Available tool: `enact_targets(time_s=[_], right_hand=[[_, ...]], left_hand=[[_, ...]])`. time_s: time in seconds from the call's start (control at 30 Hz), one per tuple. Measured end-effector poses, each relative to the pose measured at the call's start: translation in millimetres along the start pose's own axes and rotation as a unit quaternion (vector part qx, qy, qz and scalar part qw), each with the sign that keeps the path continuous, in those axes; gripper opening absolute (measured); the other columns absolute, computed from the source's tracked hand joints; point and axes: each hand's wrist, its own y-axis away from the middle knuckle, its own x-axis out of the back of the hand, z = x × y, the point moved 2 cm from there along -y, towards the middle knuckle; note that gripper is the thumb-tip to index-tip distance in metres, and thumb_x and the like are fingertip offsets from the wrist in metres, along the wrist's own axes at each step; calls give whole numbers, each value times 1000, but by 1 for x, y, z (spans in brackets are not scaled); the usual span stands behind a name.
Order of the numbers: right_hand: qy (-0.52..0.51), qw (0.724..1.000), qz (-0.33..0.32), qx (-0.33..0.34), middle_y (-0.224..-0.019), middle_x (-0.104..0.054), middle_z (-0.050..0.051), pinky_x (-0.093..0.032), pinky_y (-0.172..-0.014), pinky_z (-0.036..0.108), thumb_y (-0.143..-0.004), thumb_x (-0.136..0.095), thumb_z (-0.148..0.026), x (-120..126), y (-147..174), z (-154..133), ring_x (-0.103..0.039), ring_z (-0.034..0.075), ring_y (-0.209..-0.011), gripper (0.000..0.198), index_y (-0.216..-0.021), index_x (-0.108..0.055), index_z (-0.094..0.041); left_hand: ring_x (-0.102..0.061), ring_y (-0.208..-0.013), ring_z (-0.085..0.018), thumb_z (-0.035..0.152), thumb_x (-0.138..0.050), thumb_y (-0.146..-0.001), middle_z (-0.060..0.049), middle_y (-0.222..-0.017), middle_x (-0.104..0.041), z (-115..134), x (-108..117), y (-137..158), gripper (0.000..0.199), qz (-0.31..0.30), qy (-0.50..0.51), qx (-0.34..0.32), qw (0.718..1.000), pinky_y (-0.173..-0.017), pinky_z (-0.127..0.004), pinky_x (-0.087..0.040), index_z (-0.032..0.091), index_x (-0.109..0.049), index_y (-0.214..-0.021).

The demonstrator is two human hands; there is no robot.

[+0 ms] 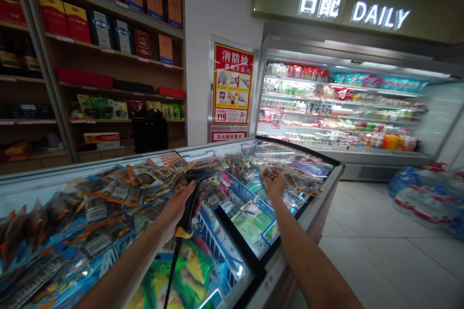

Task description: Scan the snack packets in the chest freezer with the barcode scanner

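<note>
Over at the chest freezer (319, 197), the hands are apart. The left hand (185, 204) is wrapped round a black scanner (197, 174), packets (116, 189) lying to its left; farther right, the right hand (276, 187) pinches a small packet (268, 174) above the freezer's far right part.

The left grip (181, 207) is a bare hand of ordinary build, joined by a narrow, bare left wrist (164, 227) to a bare left forearm (130, 258) that broadens downward. The right grip (276, 186) is likewise a bare hand; the right wrist (279, 206) is slim and the right forearm (302, 248) bare, smooth and gently tapered.
</note>
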Motion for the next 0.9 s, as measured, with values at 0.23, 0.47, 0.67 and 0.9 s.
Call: enact_targets(time_s=[0.23,0.47,0.67,0.9], right_hand=[[171,983,55,30,-108,-55,16,-30,-85,52,-65,-56,-21,17,-1,2,-47,34,-104,36,-100,-59,-16],[249,962,58,97,-121,-49,15,-26,-89,48,-74,-50,-28,10,17,-21,-39,32,-113,33,-103,-61,-16],[291,908,-262,150,-95,-65,9,-34,-82,41,-73,-44,-57,-38,77,-55,-54,28,-97,44,-84,-68,-21],[307,875,-329,179,-73,-64,10,-36,-77,45,-61,-51,-67,-54,114,-59,-56,31,-89,50,-58,-65,-19]], left_hand=[[-46,-38,-8,54,-55,-66,2,-49,-53,3,7,1,39,1,-19,-4,1000,-36,-19,-35,16,-51,-69],[-46,-40,-8,59,-58,-59,1,-49,-53,4,10,0,45,4,-39,-7,999,-37,-19,-36,15,-50,-61],[-45,-37,-9,59,-56,-61,1,-46,-51,6,9,6,44,-2,-61,-22,998,-37,-20,-35,16,-49,-59],[-44,-38,-8,61,-56,-60,1,-48,-52,4,13,3,47,-18,-59,-29,998,-38,-19,-35,15,-50,-57]])
